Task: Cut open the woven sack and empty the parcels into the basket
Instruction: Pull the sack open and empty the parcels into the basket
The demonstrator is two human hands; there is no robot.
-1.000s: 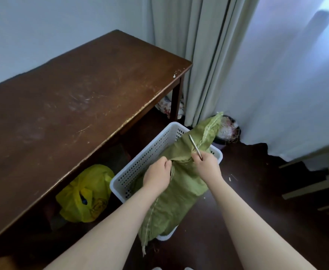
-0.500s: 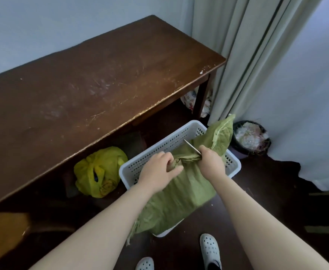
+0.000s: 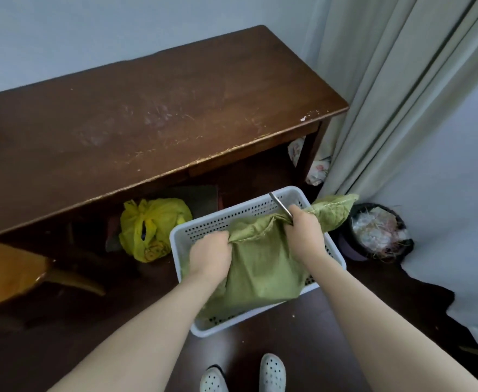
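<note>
A green woven sack lies in the white perforated basket on the dark floor, its bunched top end sticking out over the right rim. My left hand grips the sack's stitched edge at the left. My right hand holds the sack's neck together with a thin metal blade that points up and left from my fist. No parcels are visible; the sack hides what is inside.
A dark wooden table stands behind the basket. Under it sit a tied yellow plastic bag and a floral bundle. A black bin with litter stands right of the basket, by the curtain. My white shoes are below.
The sack has been lowered further into the basket and the view has tilted downward. My hands stay clamped on the sack's top, the blade still in the right one.
</note>
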